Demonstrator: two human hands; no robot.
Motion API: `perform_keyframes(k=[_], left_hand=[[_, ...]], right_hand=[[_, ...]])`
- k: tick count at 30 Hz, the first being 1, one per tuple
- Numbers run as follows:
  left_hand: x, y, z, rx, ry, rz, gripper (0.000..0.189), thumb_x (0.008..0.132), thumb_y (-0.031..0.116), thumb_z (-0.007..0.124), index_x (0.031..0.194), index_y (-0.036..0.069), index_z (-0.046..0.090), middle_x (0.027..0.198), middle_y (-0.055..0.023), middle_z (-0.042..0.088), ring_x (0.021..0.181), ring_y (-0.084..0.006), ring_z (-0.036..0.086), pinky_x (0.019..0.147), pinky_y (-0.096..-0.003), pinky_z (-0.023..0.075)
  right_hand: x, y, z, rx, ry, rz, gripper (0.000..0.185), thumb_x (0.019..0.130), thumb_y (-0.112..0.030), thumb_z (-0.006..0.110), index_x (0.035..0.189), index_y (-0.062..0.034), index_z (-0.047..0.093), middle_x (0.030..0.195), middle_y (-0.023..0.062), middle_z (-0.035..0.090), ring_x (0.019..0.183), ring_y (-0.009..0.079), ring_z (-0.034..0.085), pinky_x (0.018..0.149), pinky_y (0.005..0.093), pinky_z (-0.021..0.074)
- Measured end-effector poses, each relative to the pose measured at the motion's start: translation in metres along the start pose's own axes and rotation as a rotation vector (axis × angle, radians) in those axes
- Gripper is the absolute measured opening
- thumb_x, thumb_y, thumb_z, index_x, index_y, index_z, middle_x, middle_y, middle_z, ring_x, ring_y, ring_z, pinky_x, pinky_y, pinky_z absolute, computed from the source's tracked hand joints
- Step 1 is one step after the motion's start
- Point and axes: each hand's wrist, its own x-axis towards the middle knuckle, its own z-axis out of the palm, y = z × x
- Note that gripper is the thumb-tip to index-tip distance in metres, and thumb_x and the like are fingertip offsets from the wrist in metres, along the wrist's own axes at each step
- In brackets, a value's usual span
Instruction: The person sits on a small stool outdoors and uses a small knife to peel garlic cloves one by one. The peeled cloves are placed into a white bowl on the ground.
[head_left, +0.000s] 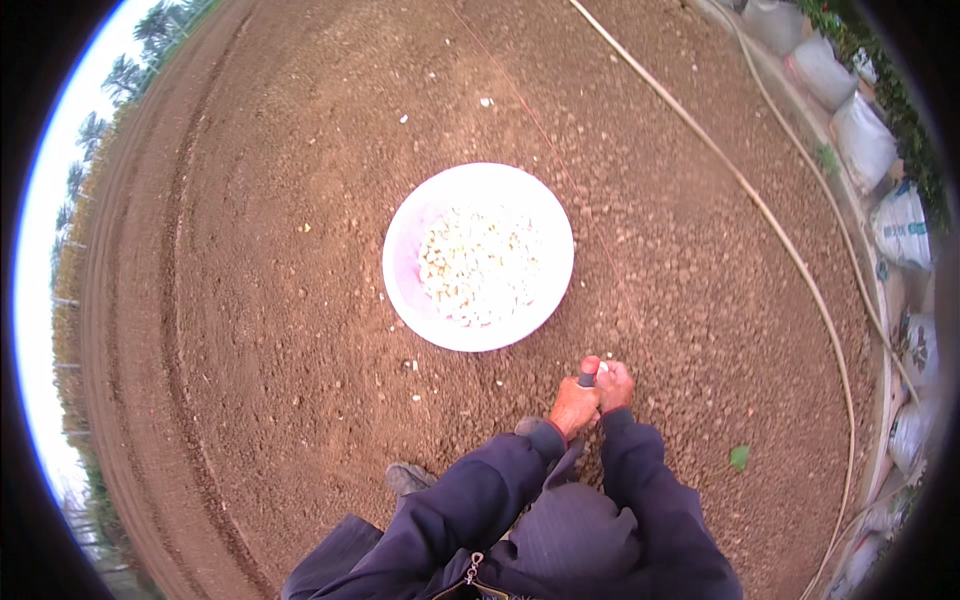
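Note:
My left hand (575, 406) is closed around a tool handle (590, 366) with a red end and a dark grey band. The lower part of the tool is hidden below my fist. Right beside it, my right hand (617, 385) pinches a small white piece (602, 367), perhaps a garlic clove. Ahead and to the left of both hands stands a wide whitish-pink basin (405, 277) on brown soil. Many small whitish pieces (480, 266) that look like garlic cloves lie in it, partly washed out by glare.
A thin reddish string (555, 150) runs across the soil past the basin towards my hands. On the right curves a pale hose (757, 199). Several white sacks (862, 142) line the right edge. My shoe (409, 478) is at lower left; a green leaf (739, 457) lies right.

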Motion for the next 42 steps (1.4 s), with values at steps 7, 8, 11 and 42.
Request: perform_keyframes(k=[7,8,11,42], left_hand=[[0.022,0.021,-0.013,-0.033,-0.006,-0.079,0.019,0.082,0.015,0.067,0.07,0.002,0.059,0.057,-0.0068,0.056,0.041,-0.014,0.05,0.036,-0.0309,0.0368],[0.029,0.022,-0.018,-0.025,-0.019,-0.059,0.02,0.083,0.016,0.066,0.069,0.003,0.059,0.057,-0.0065,0.056,0.041,-0.0139,0.05,0.036,-0.0312,0.0365],[0.042,0.009,-0.031,0.199,0.021,0.359,0.021,0.084,0.013,0.058,0.066,0.002,0.06,0.053,-0.012,0.059,0.041,-0.0204,0.056,0.037,-0.0375,0.0405],[-0.042,-0.129,-0.053,-0.15,-0.295,0.41,0.01,0.08,0.0,0.061,0.071,0.003,0.06,0.071,-0.0007,0.061,0.07,-0.0098,0.056,0.102,-0.0358,0.0451]], right_hand=[[0.016,-0.011,0.015,-0.021,0.054,0.289,0.022,0.088,-0.011,0.067,0.105,0.0023,0.061,0.083,0.0059,0.067,0.077,0.0142,0.065,0.067,0.0311,0.0534],[0.017,-0.012,0.018,-0.166,0.089,0.229,0.022,0.086,-0.014,0.069,0.103,-0.0006,0.064,0.08,0.007,0.069,0.079,0.0184,0.067,0.069,0.0343,0.0554],[0.019,-0.008,0.022,-0.777,0.143,-0.108,0.022,0.084,-0.023,0.07,0.098,-0.0052,0.067,0.083,0.0126,0.07,0.077,0.024,0.067,0.07,0.0391,0.0545],[-0.049,0.004,-0.018,-0.088,0.11,-0.196,0.016,0.092,-0.014,0.069,0.104,-0.0055,0.064,0.083,0.0011,0.063,0.064,0.0078,0.055,0.056,0.0247,0.047]])
